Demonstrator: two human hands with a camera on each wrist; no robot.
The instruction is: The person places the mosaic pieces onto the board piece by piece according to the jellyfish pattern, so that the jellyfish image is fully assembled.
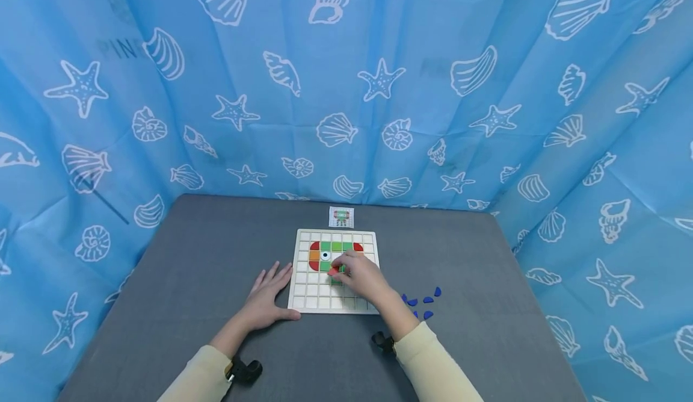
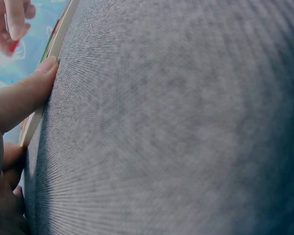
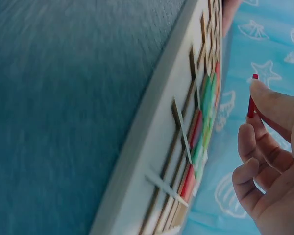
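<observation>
A white grid board (image 1: 332, 312) lies on the table with a pattern of coloured tiles: green ones (image 1: 325, 246), an orange square (image 1: 314, 256), red round-cornered ones (image 1: 314, 265) and a white tile with an eye (image 1: 325, 256). Above the pattern, my right hand (image 1: 365, 277) pinches a small flat red tile (image 3: 251, 100) between thumb and fingertips; the tile is raised off the board. My left hand (image 1: 265, 303) rests with spread fingers along the board's left side. Its thumb (image 2: 27, 98) touches the edge near the front left corner. My right hand hides part of the pattern.
Several blue pieces (image 1: 428, 299) with rounded sides lie on the grey table (image 1: 216, 239), right of the board and partly behind my right forearm. A small printed card (image 1: 341, 217) with a coloured picture lies beyond the board. A blue shell-patterned curtain (image 1: 335, 89) surrounds the table.
</observation>
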